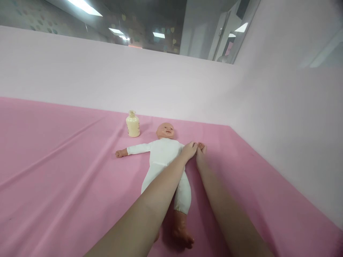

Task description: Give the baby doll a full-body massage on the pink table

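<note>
A baby doll (164, 151) with a white cloth body lies on its back, its head toward the wall. One of its arms stretches out to the left, and the other reaches to the right into my hands. My left hand (189, 149) is closed around that right-side arm near the wrist, and my left forearm crosses over the doll's body. Beside it, my right hand (201, 152) is closed at the doll's small hand (200, 145), whose fingers peek out above mine. My forearm hides most of one doll leg; the other foot (182, 228) shows between my arms.
A cream-coloured bottle (133, 125) with an open neck stands left of the doll's head. Pink cloth (66, 171) with creases covers the surface. A white wall (107, 78) rises behind and on the right (294, 125), with a window (150, 25) above.
</note>
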The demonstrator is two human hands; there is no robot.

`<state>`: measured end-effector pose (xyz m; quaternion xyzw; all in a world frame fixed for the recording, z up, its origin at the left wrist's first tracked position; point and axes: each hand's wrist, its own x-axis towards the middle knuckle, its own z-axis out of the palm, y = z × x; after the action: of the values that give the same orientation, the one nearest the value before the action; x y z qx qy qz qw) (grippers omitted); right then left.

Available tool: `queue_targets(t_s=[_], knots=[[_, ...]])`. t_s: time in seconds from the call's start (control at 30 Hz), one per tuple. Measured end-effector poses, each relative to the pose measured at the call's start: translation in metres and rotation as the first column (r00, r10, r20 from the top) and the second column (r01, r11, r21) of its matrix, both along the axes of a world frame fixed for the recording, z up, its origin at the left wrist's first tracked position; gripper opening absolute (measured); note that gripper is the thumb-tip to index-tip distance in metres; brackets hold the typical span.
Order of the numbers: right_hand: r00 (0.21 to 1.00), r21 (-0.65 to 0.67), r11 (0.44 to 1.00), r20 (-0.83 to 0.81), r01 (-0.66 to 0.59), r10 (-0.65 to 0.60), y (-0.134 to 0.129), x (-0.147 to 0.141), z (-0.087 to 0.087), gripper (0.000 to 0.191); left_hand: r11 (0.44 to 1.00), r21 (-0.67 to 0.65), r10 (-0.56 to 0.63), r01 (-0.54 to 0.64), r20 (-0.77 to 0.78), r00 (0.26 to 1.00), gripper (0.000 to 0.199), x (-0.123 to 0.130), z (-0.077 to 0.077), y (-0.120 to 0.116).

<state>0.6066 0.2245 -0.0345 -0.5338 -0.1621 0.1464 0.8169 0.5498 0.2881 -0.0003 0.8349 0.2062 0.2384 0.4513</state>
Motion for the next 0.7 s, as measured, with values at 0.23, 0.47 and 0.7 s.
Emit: queue_targets(t_s=[0.23,0.47,0.7], knots=[[0.998,0.003,0.999,-0.034,0.050,-0.050,0.0011,0.0107,-0.0058,0.036,0.996,0.088,-0.004,0.005,-0.007,1.000,0.032,0.0053,-0.0078,0.0026],[0.997,0.035,0.998,-0.046,0.057,-0.055,0.0028,0.0085,-0.0058,0.030,0.993,0.117,-0.015,0.018,-0.026,1.000,0.034,0.0040,-0.0067,0.0013],[0.999,0.046,0.999,-0.035,0.024,-0.022,0.0005,0.0081,-0.0058,0.034,0.994,0.104,-0.020,0.025,-0.056,0.998,0.037,0.0052,-0.0079,0.0036]])
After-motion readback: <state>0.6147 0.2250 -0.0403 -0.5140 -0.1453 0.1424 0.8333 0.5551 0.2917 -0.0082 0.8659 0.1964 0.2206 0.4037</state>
